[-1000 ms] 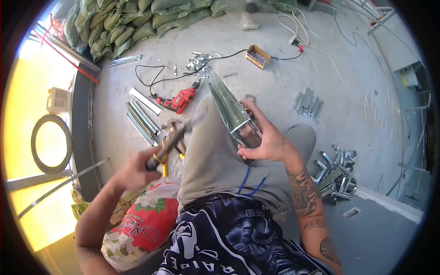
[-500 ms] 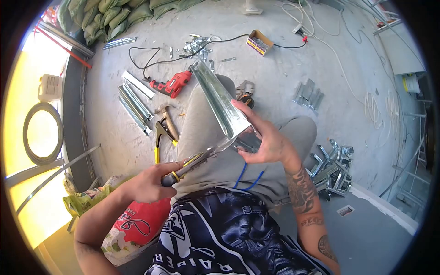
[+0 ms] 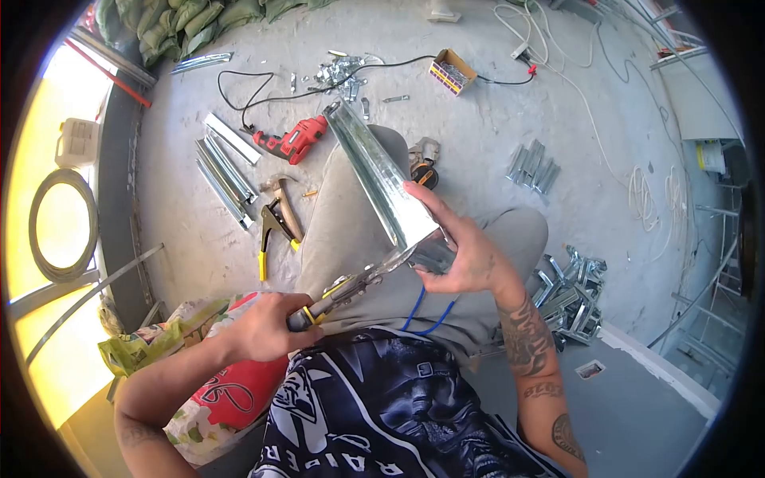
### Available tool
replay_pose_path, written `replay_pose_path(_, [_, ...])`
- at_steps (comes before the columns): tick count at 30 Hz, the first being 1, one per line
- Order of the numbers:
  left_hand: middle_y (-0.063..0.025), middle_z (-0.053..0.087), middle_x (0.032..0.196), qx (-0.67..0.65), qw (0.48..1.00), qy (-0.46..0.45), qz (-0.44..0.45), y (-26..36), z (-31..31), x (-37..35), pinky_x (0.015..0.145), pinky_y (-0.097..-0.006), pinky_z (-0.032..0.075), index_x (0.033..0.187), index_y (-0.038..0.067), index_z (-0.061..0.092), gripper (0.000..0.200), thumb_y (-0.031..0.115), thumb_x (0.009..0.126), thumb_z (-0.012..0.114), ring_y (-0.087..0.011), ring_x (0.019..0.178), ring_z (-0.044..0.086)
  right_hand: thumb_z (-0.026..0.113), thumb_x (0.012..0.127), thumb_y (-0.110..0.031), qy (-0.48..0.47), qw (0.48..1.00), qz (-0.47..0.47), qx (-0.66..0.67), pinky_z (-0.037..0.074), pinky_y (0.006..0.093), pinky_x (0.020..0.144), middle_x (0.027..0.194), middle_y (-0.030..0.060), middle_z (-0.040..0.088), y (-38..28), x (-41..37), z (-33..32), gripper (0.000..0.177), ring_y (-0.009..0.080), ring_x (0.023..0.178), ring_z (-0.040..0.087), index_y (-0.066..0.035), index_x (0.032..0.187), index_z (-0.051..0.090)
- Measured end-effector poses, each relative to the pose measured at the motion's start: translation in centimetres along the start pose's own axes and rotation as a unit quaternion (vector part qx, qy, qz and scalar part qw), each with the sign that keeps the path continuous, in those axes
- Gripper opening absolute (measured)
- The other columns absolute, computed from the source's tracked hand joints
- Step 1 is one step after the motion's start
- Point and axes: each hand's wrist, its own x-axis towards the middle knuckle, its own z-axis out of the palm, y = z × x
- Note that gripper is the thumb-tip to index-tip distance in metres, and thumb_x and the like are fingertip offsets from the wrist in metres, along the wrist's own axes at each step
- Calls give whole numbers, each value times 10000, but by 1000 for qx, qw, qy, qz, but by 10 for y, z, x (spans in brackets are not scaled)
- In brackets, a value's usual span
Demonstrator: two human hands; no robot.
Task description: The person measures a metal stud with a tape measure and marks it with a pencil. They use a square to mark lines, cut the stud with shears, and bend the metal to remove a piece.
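Note:
My left hand [image 3: 275, 328] is closed around the dark-and-yellow handles of a pair of tin snips [image 3: 351, 291]. The blades reach the near end of a shiny metal channel [image 3: 374, 175], by a bent flap. My right hand [image 3: 466, 255] grips that same end, thumb below and fingers along the side. The channel slants up and left over my knee, its far end above the floor. Just beyond its far end lies a red drill [image 3: 296, 142]. A hammer [image 3: 283, 203] and a yellow-handled hand tool [image 3: 273, 235] rest left of my leg.
Cut metal channels [image 3: 223, 179] lie at left, short pieces [image 3: 534, 167] at right. A heap of bent metal pieces [image 3: 574, 295] sits near my right elbow. A tape measure [image 3: 425, 174], an open box [image 3: 452, 73], loose brackets [image 3: 343, 70] and cables [image 3: 594, 131] are on the floor.
My left hand has shifted slightly down and left with the snips. The channel stays in my right hand, nearly in place. The whole view has shifted a little.

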Motion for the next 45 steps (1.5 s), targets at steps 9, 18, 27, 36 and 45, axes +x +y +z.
replay_pose_path(9, [-221,657,750,55,998,12,-12,-3,4,6,692,-433,501,1051,-34,669,432,337,836,718,-373,703,649,689,683,36,-5,1000,6,-13,514,302,864,1176,87,637,1,-3,0,1052,168,852,647,-158,1604,219])
replay_pose_path(18, [-167,513,710,-36,996,52,68,-10,7,11,669,-399,407,852,-18,559,385,318,819,743,-253,678,477,702,699,-4,-3,999,9,-43,526,340,838,992,118,680,-4,-2,15,1059,240,771,659,-226,1605,201])
replay_pose_path(27, [-217,670,813,-2,999,18,-28,5,2,8,740,-427,502,1036,-25,666,401,299,809,734,-340,766,663,706,697,-1,27,998,3,-51,527,341,853,1019,122,682,-7,-1,17,1046,229,801,663,-220,1598,223])
replay_pose_path(36, [-228,625,700,-32,988,113,98,-6,8,17,663,-426,499,952,-38,671,350,264,793,749,-360,655,631,743,697,-4,-15,997,59,-54,441,334,1039,1367,149,570,-9,-2,11,1028,209,1164,597,-148,1591,257])
replay_pose_path(45, [-223,660,795,2,998,26,52,0,1,21,727,-428,494,1016,-28,680,405,318,817,744,-345,744,645,697,705,-1,-18,999,12,-46,529,348,892,1175,164,658,0,-4,12,1044,243,910,681,-215,1601,205])
